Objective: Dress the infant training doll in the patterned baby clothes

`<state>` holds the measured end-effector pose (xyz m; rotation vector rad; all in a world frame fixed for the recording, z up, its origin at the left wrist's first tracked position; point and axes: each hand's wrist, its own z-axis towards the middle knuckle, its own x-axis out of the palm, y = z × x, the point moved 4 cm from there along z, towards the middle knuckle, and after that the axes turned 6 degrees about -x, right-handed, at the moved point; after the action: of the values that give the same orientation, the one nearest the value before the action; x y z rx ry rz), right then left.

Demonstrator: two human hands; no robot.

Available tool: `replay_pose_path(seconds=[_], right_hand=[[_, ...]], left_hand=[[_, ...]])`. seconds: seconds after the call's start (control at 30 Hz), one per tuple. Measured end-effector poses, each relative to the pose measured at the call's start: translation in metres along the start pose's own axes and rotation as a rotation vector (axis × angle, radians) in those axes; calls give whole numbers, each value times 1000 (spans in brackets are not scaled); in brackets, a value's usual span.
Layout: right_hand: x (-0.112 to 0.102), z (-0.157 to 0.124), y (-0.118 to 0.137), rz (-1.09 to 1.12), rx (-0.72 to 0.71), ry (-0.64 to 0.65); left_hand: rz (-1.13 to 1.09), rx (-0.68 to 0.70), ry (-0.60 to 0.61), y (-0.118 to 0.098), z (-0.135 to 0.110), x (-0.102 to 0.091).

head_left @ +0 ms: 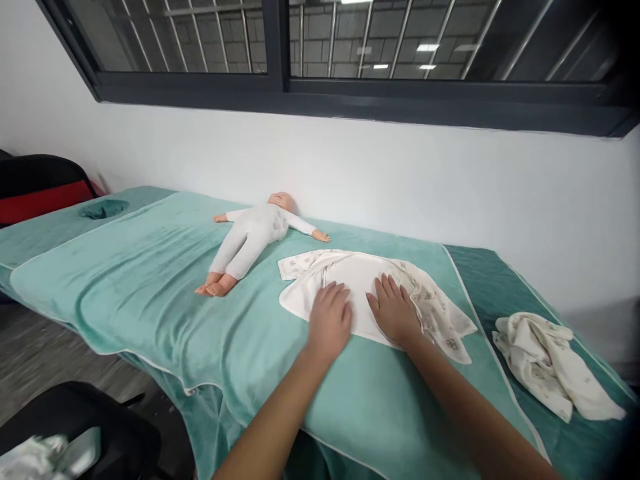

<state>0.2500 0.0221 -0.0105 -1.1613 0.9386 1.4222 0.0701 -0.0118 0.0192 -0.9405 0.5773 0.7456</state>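
Observation:
A cream baby garment with small prints lies spread on a teal towel covering a table. My left hand rests flat on the garment's near left edge, fingers stretched out. My right hand lies flat on the garment just to the right, fingers spread. A baby doll in a white one-piece lies on its back beyond and to the left of the garment, arms out, head toward the wall.
A crumpled cream cloth lies at the right end of the table on a darker teal cover. A white wall runs behind, with a dark-framed window above. A black chair stands at lower left, a black and red seat at far left.

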Motion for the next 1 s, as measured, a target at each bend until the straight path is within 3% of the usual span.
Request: replay_pose_path(seconds=[0.07,0.13,0.23,0.33,0.5,0.63,0.83,1.0], right_hand=[[-1,-12,7,23,-15,4],[-2,-20,11,47,-21,13],[-4,-25,14,62,-8,5],[-6,-26,15,71,6,-8],[-5,-25,13,101,7,-28],[-4,-25,12,110,6,-25],[-8,-24,11,124,6,-43],[-11,-24,12,133,14,-46]], left_hand=[[-37,-94,-143,25,-1,-20],[13,-225,-206,54,1,-36],[169,-393,-191,87,10,-50],[301,-468,-156,101,21,-55],[321,-487,-138,113,37,-53],[117,-423,-114,129,52,-47],[-149,-364,-343,151,77,-52],[-85,-397,-305,158,91,-46]])
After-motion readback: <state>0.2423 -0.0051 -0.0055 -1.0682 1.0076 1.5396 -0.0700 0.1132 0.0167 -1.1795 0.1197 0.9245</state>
